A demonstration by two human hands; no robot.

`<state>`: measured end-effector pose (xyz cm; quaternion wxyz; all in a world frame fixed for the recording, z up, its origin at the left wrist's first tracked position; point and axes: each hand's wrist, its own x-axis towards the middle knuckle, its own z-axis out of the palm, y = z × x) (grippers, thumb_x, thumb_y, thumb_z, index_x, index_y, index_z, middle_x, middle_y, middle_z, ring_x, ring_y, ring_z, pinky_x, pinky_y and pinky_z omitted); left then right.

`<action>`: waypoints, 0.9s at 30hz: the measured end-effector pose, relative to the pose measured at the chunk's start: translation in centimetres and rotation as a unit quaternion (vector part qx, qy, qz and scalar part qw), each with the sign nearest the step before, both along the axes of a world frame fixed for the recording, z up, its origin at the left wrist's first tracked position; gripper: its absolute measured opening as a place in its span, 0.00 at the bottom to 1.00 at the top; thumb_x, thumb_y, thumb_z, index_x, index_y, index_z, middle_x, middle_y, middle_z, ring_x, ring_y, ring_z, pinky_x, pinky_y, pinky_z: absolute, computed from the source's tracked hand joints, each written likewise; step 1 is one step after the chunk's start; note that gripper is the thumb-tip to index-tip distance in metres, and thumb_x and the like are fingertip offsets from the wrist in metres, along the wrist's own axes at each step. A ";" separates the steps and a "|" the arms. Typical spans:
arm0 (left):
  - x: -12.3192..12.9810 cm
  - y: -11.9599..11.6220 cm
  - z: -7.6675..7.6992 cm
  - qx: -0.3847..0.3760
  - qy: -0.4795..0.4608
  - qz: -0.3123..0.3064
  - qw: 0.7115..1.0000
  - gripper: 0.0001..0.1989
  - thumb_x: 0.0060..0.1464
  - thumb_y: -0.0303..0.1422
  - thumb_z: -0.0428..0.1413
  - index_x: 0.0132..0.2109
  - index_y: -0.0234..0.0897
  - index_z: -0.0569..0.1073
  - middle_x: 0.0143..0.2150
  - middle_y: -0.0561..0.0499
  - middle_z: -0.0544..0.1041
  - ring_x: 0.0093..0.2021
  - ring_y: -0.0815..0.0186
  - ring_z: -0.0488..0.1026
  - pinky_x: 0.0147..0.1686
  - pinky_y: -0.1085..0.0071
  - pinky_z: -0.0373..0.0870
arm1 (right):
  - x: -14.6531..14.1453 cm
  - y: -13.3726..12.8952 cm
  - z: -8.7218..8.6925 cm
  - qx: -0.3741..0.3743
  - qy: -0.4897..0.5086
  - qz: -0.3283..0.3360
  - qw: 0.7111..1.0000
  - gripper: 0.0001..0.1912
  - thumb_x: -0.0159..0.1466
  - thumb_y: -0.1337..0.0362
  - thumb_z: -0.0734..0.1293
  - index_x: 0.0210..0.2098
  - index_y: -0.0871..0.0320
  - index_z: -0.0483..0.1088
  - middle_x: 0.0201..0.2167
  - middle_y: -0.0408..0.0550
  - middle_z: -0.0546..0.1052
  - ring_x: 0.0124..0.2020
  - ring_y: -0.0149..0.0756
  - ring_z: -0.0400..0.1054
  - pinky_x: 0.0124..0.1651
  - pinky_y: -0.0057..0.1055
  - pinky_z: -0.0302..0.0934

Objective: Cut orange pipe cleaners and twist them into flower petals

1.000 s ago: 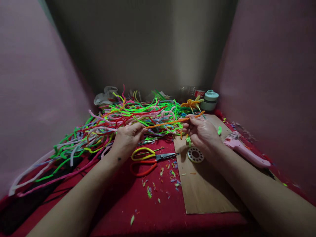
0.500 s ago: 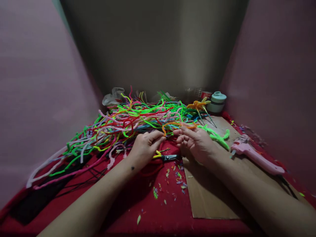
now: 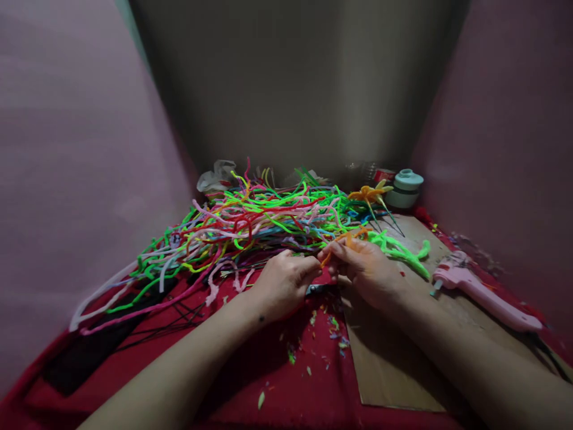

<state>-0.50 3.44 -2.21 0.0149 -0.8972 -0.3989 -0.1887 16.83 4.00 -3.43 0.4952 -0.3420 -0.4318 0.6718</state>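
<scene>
Orange fuzzy stem (image 3: 328, 257) sits btwn the hands, bent, partly hidden by fingers. L hand (image 3: 286, 279) pinches its lower end; R hand (image 3: 369, 272) clamps it higher w/ thumb & fingertips. Two-pt. hold prob. steadies a floppy strip. Both forearms angle inward, fingertips nearly meeting, R fingers curled. Scissor blade (image 3: 317, 289) shows just below L fingertips, rest covered. Green stems (image 3: 403, 254) lie just beyond R hand; pink glue gun (image 3: 486, 291) to its right, prob. kept w/in reach. Mixed stem pile (image 3: 268, 215) beyond L hand.
</scene>
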 end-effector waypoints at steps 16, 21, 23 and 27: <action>-3.7 3.7 3.2 0.137 -0.096 0.100 0.981 0.11 0.58 0.27 0.50 0.48 0.35 0.70 0.46 0.44 0.73 0.47 0.61 0.68 0.47 0.64 0.65 | 0.2 0.1 0.3 -0.077 0.087 -0.004 0.993 0.09 0.53 0.61 0.70 0.28 0.60 0.69 0.13 0.37 0.65 0.11 0.22 0.52 0.13 0.21 0.47; -5.3 7.1 2.5 0.161 0.084 0.219 0.959 0.23 0.54 0.32 0.55 0.56 0.28 0.64 0.53 0.36 0.70 0.53 0.52 0.65 0.51 0.55 0.61 | 0.2 -0.4 0.4 -0.087 0.087 -0.005 0.992 0.10 0.52 0.60 0.71 0.28 0.60 0.70 0.14 0.38 0.65 0.12 0.22 0.52 0.14 0.20 0.47; -5.2 7.0 1.2 0.152 0.115 0.209 0.959 0.12 0.56 0.28 0.51 0.47 0.30 0.71 0.43 0.39 0.75 0.46 0.53 0.69 0.48 0.55 0.63 | 0.2 -0.3 0.2 -0.090 0.089 -0.007 0.992 0.10 0.52 0.60 0.71 0.28 0.60 0.71 0.15 0.38 0.65 0.12 0.21 0.53 0.14 0.20 0.47; -4.7 5.6 -0.7 0.154 0.154 0.195 0.956 0.13 0.58 0.24 0.45 0.43 0.29 0.72 0.41 0.37 0.74 0.44 0.54 0.69 0.42 0.57 0.65 | 0.3 -0.1 0.0 -0.093 0.083 0.003 0.992 0.10 0.51 0.61 0.72 0.28 0.61 0.71 0.15 0.39 0.66 0.12 0.22 0.54 0.14 0.21 0.48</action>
